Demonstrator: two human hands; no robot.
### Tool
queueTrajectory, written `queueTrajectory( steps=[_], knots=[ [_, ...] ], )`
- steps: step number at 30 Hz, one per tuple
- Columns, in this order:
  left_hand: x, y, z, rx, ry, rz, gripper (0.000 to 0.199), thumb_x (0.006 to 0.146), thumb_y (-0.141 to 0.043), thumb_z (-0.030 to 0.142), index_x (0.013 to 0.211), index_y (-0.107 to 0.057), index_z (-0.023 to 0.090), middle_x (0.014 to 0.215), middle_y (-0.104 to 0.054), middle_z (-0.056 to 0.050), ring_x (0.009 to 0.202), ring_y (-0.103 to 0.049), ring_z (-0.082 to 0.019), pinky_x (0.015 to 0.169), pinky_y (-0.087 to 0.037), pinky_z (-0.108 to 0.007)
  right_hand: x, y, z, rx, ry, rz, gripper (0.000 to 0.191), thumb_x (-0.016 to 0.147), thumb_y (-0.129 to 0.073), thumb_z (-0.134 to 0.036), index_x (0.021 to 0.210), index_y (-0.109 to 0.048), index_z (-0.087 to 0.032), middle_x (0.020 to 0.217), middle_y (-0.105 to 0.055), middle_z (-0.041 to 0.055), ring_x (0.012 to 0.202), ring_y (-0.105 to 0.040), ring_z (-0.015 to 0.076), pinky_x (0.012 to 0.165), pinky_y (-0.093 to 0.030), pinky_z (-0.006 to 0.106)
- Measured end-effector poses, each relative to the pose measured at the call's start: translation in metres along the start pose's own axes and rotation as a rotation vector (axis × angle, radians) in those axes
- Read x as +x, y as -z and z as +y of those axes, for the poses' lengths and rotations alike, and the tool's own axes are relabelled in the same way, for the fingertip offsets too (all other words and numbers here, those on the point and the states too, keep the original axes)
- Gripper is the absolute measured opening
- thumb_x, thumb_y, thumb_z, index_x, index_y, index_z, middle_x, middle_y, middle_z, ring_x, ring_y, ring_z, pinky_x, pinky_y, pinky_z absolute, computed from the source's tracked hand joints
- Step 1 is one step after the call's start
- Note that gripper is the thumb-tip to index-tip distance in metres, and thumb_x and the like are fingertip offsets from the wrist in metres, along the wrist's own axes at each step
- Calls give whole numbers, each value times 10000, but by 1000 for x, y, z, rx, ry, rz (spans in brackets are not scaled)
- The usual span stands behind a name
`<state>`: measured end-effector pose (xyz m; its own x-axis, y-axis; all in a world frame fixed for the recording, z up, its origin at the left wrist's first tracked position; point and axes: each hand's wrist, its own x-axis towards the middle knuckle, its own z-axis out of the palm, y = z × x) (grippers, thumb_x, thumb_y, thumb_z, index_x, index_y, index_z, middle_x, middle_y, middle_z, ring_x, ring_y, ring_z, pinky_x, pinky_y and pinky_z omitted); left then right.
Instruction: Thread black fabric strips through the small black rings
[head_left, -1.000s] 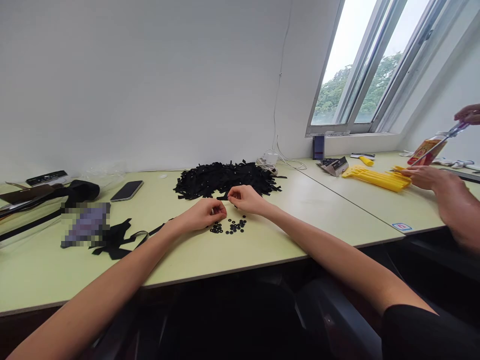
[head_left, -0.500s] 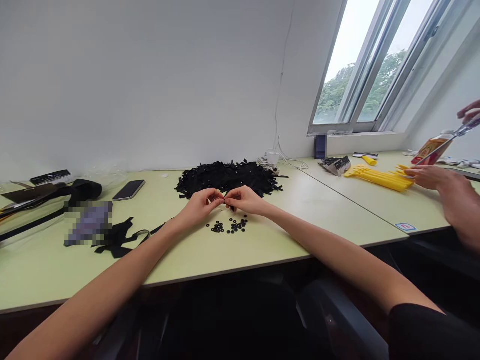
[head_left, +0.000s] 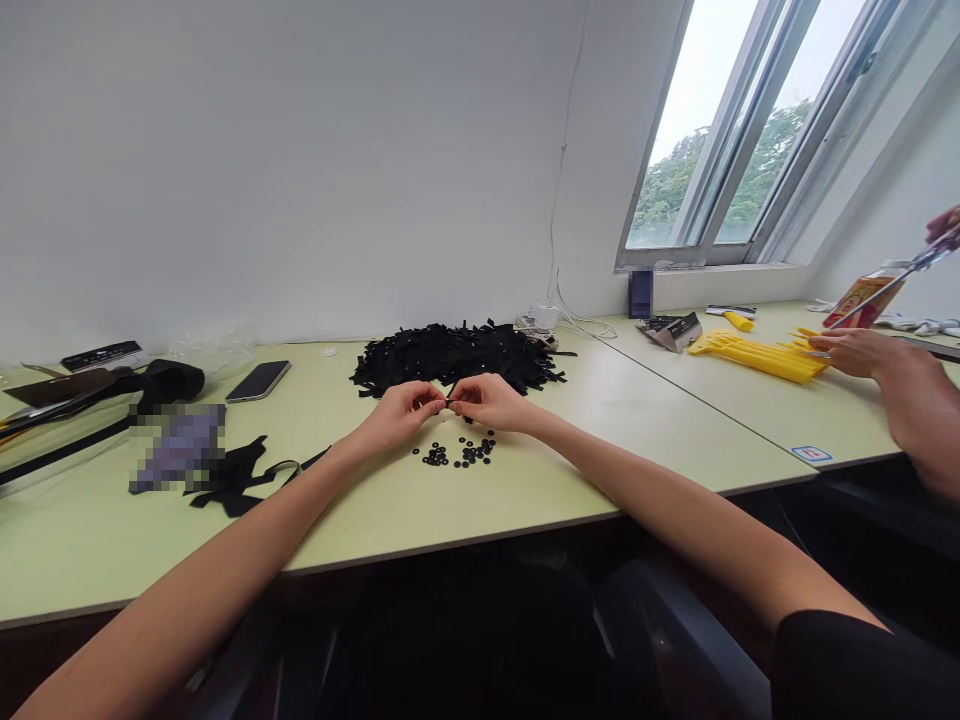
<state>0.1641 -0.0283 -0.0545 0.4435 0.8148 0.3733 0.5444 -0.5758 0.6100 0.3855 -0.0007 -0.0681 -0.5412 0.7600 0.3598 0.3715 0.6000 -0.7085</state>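
Observation:
My left hand (head_left: 409,410) and my right hand (head_left: 489,402) meet fingertip to fingertip, just in front of a heap of black fabric strips (head_left: 457,352). Both hands are closed in a pinch. Between them is a small black piece, mostly covered by the fingers; a dark end of a strip shows below my right fingers. Whether a ring is on it is too small to tell. Several small black rings (head_left: 472,455) lie scattered on the pale green table (head_left: 375,520), nearer to me than my hands.
Left of my hands lie a phone (head_left: 258,381), black fabric scraps (head_left: 236,475) and a black strap (head_left: 67,447). At the right, another person's hand (head_left: 862,352) is by yellow plastic pieces (head_left: 765,355), with a bottle (head_left: 862,298) behind. A white cable (head_left: 553,215) hangs down the wall.
My hands have shifted very slightly, fingertips still together, and less of the dark strip shows below them. The other person's upper hand at the far right has moved slightly.

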Motion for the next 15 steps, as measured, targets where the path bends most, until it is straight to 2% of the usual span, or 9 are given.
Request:
queueTrajectory(
  steps=[7,15],
  knots=[
    [0,-2,0,63,-50,1,283,959,-572,429,925,-712,185,933,-715,-48,821,-610,-187,685,-455,-292,-3,-1,-7,-6,15,-12,151,872,-626,-278,790,-673,-161,621,-581,-17,596,-508,114,578,-372,246],
    [1,-7,-2,89,-47,35,254,951,-563,397,907,-708,193,918,-720,-44,829,-621,-196,720,-463,-312,-4,0,-8,-25,-45,-11,142,876,-611,-245,835,-711,-153,702,-663,13,629,-563,125,586,-398,250]
  ],
)
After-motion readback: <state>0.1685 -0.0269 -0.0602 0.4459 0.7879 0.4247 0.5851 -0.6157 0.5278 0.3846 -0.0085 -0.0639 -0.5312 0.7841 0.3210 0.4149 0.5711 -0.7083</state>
